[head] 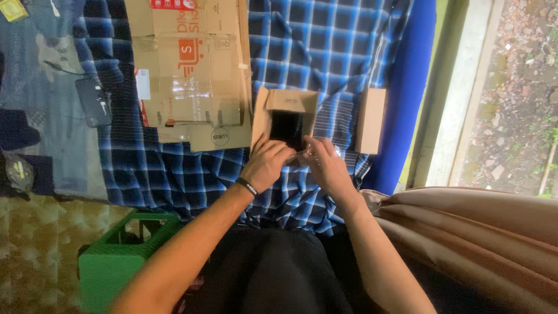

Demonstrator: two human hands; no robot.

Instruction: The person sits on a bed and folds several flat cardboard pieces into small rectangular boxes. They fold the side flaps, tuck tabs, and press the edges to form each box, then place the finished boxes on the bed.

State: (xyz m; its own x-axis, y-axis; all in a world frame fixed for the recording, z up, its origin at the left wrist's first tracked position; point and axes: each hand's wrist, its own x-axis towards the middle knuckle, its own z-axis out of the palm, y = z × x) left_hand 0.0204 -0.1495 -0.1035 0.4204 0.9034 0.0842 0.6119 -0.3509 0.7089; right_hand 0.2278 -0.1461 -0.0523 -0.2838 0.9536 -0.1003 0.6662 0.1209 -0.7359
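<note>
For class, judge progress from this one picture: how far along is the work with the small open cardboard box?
Done: the small cardboard box stands open, a dark item inside. In hand: the left hand and right hand meet at its near edge, around something crinkly and clear. Left: flaps unclosed; the closed box beside it is untouched.

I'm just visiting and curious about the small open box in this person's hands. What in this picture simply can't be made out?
From the head view:
- Inside of the small open cardboard box: too dark to tell its contents.
- Both hands' fingertips: left hand and right hand overlap at the box's near edge, hiding their grip.
- Clear wrapping between the hands: blurred.
- Flattened cardboard carton: cut off by the top edge.
- Green crate: contents hidden by the forearm.
</note>
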